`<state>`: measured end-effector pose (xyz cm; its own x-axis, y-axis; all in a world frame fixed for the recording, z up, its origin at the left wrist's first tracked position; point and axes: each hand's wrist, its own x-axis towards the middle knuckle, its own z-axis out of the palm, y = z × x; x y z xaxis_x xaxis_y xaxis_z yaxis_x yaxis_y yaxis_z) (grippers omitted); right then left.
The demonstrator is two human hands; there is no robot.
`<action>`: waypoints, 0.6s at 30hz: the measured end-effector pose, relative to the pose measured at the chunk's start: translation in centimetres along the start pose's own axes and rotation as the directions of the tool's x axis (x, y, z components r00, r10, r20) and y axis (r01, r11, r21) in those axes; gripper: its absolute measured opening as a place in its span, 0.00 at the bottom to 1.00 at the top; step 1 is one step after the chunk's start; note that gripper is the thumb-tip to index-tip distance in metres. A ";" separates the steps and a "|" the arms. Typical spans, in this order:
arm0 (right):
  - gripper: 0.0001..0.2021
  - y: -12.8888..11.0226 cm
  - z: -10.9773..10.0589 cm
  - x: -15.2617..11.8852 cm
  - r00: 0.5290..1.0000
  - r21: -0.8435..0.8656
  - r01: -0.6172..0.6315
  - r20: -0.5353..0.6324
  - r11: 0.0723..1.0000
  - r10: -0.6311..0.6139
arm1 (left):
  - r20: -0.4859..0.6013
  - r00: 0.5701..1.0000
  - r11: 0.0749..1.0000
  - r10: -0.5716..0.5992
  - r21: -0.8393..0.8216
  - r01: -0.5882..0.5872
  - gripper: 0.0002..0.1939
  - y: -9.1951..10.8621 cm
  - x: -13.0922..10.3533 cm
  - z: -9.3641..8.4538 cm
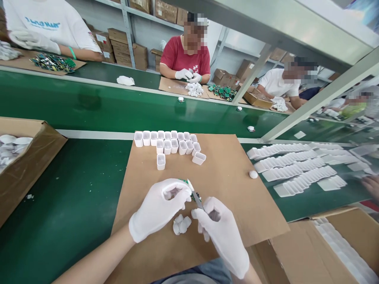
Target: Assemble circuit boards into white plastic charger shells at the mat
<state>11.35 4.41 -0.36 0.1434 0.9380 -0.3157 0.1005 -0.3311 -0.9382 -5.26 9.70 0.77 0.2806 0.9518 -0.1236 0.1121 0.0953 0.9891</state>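
My left hand (161, 207), in a white glove, is closed in a pinch on a small white plastic part (190, 185). A bit of green circuit board (197, 195) shows beside that part. My right hand (225, 232), also gloved, grips a narrow grey metal tool (198, 200), whose tip meets the white part; whether it is a blade or tweezers I cannot tell. Below and between the hands, several small white pieces (181, 225) lie in a pile on the cardboard sheet (227, 173). Beyond my hands stand rows of white plastic cups (160, 161), one of them tipped over (199, 158).
A carton of white parts (32, 157) is at left. Rows of white plastic pieces (296, 173) lie at right, above an open carton (314, 252). A round white piece (253, 174) sits near the sheet's edge. Across the green belt (118, 106), co-workers work in gloves.
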 end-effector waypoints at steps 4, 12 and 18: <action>0.18 1.1 0.1 0.3 0.998 0.074 -0.035 0.061 0.997 0.030 | 0.127 0.992 0.996 0.013 -0.091 -0.002 0.09 0.5 -0.3 -0.1; 0.22 2.6 -0.5 0.3 0.992 0.311 0.014 0.115 0.950 -0.053 | -0.077 0.997 0.994 0.014 -0.110 -0.023 0.11 0.9 0.0 -0.6; 0.20 1.5 0.2 0.0 0.986 0.384 0.024 0.141 0.923 -0.084 | 0.065 0.991 0.989 -0.114 -0.086 0.120 0.11 1.2 0.6 -0.3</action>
<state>11.31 3.94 -1.74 -0.0058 0.9676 -0.2525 -0.2822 -0.2439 -0.9278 -5.21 10.41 1.89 0.3274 0.9137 -0.2408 0.0624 0.2334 0.9704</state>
